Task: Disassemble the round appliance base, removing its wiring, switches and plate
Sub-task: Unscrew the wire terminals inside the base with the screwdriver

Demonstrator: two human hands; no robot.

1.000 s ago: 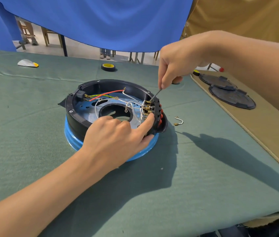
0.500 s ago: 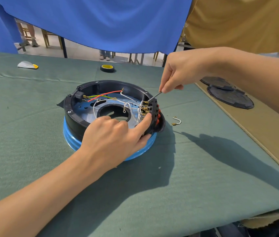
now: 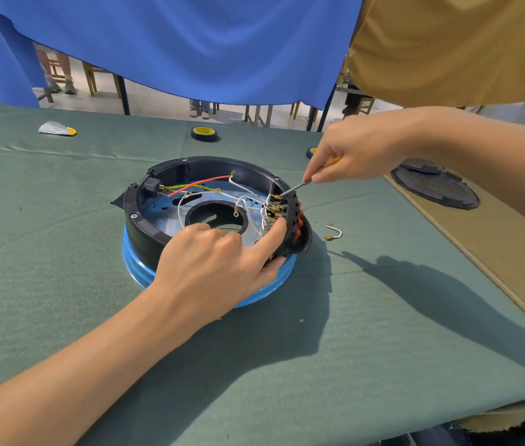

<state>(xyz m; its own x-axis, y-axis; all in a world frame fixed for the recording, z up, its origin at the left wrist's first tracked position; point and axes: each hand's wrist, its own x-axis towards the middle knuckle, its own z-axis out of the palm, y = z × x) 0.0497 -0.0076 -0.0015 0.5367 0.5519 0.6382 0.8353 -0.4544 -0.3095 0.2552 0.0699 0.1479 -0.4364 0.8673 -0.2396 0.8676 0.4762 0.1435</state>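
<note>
The round appliance base (image 3: 164, 226) lies open side up on the green cloth, a black ring on a blue rim. Inside are a metal plate (image 3: 171, 220), red, green-yellow and white wires (image 3: 203, 181), and a switch block (image 3: 290, 210) with brass terminals and red buttons at its right edge. My left hand (image 3: 216, 268) grips the near right wall of the base, index finger against the switch block and thumb outside. My right hand (image 3: 357, 156) pinches a thin screwdriver (image 3: 296, 187) whose tip is at the top terminals.
A loose white wire piece (image 3: 333, 233) lies on the cloth right of the base. A tape roll (image 3: 204, 134) and a white-yellow item (image 3: 57, 128) sit at the far edge. Two black round covers (image 3: 435, 185) lie on the tan cloth to the right.
My right hand has dropped lower and swung right, so the screwdriver lies flatter against the terminals. My left hand keeps its grip on the base.
</note>
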